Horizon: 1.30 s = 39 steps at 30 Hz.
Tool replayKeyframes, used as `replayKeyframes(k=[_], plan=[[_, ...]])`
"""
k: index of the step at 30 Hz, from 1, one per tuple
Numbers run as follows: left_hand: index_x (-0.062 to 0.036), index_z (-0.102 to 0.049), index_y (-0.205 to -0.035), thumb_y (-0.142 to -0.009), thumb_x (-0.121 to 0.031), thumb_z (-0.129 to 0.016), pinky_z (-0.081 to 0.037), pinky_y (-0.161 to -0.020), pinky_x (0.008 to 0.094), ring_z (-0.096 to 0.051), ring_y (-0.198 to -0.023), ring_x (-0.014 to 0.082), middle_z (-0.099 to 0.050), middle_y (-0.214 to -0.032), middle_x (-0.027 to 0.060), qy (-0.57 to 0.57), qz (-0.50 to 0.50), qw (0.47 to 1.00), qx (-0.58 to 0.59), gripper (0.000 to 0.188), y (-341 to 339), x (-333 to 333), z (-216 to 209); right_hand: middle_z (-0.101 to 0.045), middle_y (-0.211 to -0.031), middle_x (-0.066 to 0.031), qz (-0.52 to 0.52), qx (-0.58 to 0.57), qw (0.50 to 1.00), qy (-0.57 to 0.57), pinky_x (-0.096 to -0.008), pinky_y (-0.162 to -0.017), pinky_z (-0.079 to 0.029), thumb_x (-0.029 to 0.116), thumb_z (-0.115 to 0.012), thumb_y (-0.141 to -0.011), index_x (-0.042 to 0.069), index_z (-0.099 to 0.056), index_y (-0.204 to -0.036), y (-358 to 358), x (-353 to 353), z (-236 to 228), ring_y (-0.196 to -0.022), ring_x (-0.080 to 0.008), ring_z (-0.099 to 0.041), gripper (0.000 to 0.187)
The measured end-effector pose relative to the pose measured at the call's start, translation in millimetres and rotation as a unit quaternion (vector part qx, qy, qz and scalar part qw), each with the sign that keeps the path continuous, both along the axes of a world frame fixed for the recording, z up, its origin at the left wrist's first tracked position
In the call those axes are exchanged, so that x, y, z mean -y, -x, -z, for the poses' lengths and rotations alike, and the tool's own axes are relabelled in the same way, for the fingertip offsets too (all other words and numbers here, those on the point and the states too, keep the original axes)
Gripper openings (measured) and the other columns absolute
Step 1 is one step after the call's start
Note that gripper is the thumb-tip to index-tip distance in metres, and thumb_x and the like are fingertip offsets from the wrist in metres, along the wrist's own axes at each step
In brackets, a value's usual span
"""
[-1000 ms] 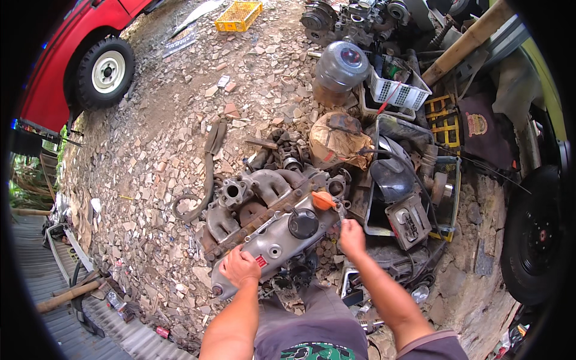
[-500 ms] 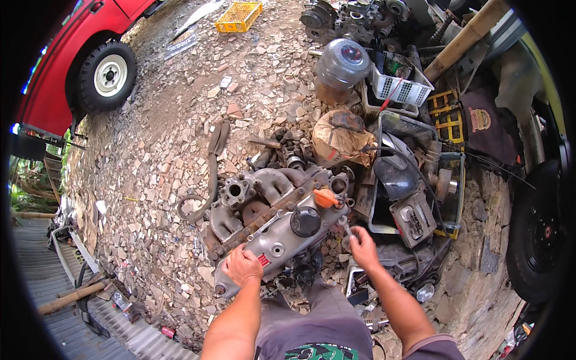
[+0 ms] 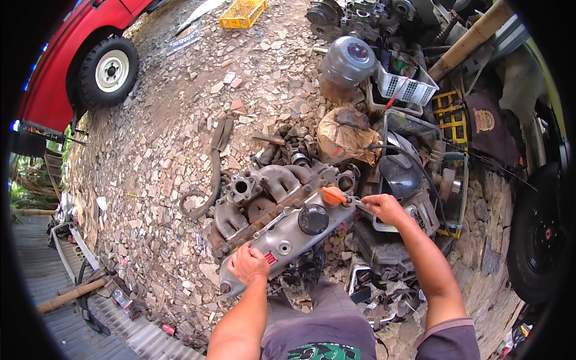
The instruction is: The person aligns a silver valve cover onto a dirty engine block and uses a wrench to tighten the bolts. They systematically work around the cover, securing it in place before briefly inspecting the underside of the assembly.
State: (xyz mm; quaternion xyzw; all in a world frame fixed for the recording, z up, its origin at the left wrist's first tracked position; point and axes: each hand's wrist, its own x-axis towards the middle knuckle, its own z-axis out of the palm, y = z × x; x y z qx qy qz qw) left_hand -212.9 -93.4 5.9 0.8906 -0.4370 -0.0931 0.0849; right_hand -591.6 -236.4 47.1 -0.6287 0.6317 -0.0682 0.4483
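A grey metal valve cover lies on an engine's cylinder head, slanting up to the right, with a black round oil cap on it. My left hand grips the cover near its lower left end, fingers curled over the far edge. My right hand is closed on a slim metal wrench, whose far end reaches the right end of the cover beside an orange rag-like piece. What the wrench's tip sits on is too small to tell. Rusty manifold pipes run along the far side.
A dark hose lies on stony ground beyond the engine. At right stand a crate of parts, a paper-wrapped bundle, a water jug and white baskets. A red vehicle is at far left.
My right hand has moved up and to the right, swinging the wrench's handle round from below the cover's end. My left hand stays on the cover.
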Motion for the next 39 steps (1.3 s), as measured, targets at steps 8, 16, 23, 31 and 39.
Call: replayKeyframes(k=[8, 16, 23, 31, 39], plan=[[-0.0183, -0.072, -0.1, -0.086, -0.023, -0.05, -0.032, -0.101, 0.0384, -0.061, -0.105, 0.0182, -0.071, -0.102, -0.0006, 0.013, -0.003, 1.0, 0.008, 0.027, 1, 0, -2, -0.068, -0.085, -0.0182, 0.107, -0.064, 0.992, 0.014, -0.0451, -0.075, -0.049, 0.031, -0.051, -0.098, 0.005, -0.066, -0.097, -33, -30, 11, -0.083, -0.0383, -0.066, 0.03], [-0.0189, -0.072, -0.101, -0.086, -0.023, -0.048, -0.032, -0.101, 0.0386, -0.061, -0.105, 0.0183, -0.071, -0.103, -0.0007, 0.01, 0.005, 1.0, 0.019, 0.029, 2, 1, 0, -0.067, -0.101, -0.0219, 0.327, -0.09, 0.94, 0.029, -0.0512, -0.082, -0.047, 0.031, -0.046, -0.1, 0.009, -0.056, -0.118, -108, -84, 48, -0.098, -0.0428, -0.063, 0.031], [-0.0193, -0.071, -0.103, -0.088, -0.023, -0.046, -0.03, -0.104, 0.0381, -0.059, -0.109, 0.0172, -0.07, -0.105, -0.0005, -0.018, 0.004, 1.0, -0.007, 0.029, 2, 3, -8, -0.067, -0.096, -0.0211, 0.248, -0.002, 0.966, -0.076, -0.0433, -0.083, -0.049, 0.022, -0.051, -0.098, 0.007, -0.055, -0.123, -67, -106, 41, -0.093, -0.0379, -0.066, 0.029], [-0.0181, -0.072, -0.102, -0.087, -0.023, -0.047, -0.03, -0.103, 0.0387, -0.06, -0.106, 0.0191, -0.071, -0.104, 0.0008, -0.006, 0.0, 1.0, 0.001, 0.029, 0, -1, -4, -0.071, -0.097, -0.0129, 0.19, 0.032, 0.978, 0.08, -0.034, -0.08, -0.051, 0.013, -0.062, -0.091, 0.007, -0.065, -0.116, -29, -72, 9, -0.085, -0.0217, -0.067, 0.026], [-0.0199, -0.071, -0.105, -0.088, -0.024, -0.046, -0.03, -0.104, 0.0384, -0.059, -0.107, 0.0178, -0.07, -0.104, -0.001, -0.019, 0.004, 1.0, -0.005, 0.031, -1, 0, -4, -0.071, -0.104, -0.0156, -0.036, -0.039, 0.999, 0.003, -0.0385, -0.087, -0.052, 0.015, -0.065, -0.086, 0.008, -0.071, -0.11, -7, 14, -19, -0.102, -0.0328, -0.067, 0.027]])
